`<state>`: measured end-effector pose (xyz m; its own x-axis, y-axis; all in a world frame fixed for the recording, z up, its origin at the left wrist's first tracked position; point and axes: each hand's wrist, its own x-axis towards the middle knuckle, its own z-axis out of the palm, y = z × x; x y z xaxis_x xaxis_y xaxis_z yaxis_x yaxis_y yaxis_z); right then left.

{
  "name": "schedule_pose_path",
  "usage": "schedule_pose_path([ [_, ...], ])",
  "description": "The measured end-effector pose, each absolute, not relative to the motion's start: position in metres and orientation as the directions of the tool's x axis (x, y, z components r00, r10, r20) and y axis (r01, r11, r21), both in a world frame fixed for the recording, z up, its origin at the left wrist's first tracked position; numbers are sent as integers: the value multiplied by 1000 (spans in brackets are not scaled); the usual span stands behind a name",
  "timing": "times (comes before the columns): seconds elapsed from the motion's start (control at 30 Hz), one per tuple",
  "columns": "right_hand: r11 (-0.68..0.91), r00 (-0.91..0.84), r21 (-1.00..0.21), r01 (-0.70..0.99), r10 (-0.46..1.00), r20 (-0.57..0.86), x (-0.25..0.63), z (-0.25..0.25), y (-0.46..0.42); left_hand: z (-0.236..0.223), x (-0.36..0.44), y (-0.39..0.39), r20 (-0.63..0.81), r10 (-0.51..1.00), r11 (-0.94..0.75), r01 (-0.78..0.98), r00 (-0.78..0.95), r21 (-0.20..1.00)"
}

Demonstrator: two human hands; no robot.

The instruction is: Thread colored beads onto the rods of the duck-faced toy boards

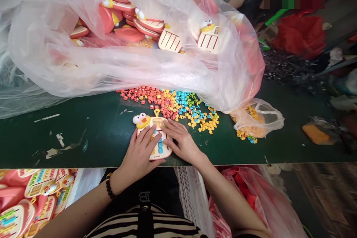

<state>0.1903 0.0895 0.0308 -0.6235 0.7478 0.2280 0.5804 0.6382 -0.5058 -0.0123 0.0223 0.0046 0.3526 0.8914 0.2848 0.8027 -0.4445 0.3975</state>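
A duck-faced toy board [164, 153] lies on the green table in front of me, with a cream face, red rim, bulging eyes and yellow bill. Blue and yellow pieces sit in its slots. My left hand [141, 149] rests across the board's left side, fingers stretched over its face, thumb along the lower edge. From the right, my right hand [182, 139] touches the board with extended, spread fingers; whether a small piece is under the fingertips is hidden. Just beyond the board is a heap of small red, yellow, blue and green pieces [170, 102].
A large translucent bag [117, 67] of similar boards spans the table's back. To the right sit a small bag [267, 122] of yellow pieces and an orange block [315, 134] in plastic. Filled boards [41, 193] are piled below left. Another person is at the upper right.
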Motion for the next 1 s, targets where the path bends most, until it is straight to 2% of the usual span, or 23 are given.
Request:
schedule_pose_path([
  [0.07,569,-558,-575,588,800,222,206,42,103,4,-13,22,289,891,-445,802,351,399],
  [0.17,310,-137,-545,779,932,334,231,50,147,4,-13,21,295,888,-449,802,352,393],
  [0.23,220,-138,-482,848,970,201,242,49,178,4,-13,21,296,890,-444,809,347,385],
  [0.33,242,-229,-425,872,970,82,248,42,207,4,-13,20,285,892,-440,815,350,377],
  [0.43,249,-187,-475,844,967,173,247,36,208,3,-13,19,273,893,-441,813,357,380],
  [0.57,272,-10,-668,692,930,369,226,35,176,4,-13,20,260,900,-429,816,350,388],
  [0.6,317,-23,-708,631,920,392,216,33,165,4,-13,20,259,900,-430,816,351,387],
  [0.67,422,-182,-735,530,904,387,192,29,143,4,-12,21,266,898,-433,817,352,381],
  [0.8,631,-479,-587,508,773,416,164,20,113,5,-11,22,280,896,-432,819,344,377],
  [0.87,655,-519,-522,546,754,402,167,21,103,6,-11,22,272,897,-434,816,349,383],
  [1.0,635,-574,-515,576,763,297,179,31,91,6,-12,22,258,900,-431,808,351,402],
])
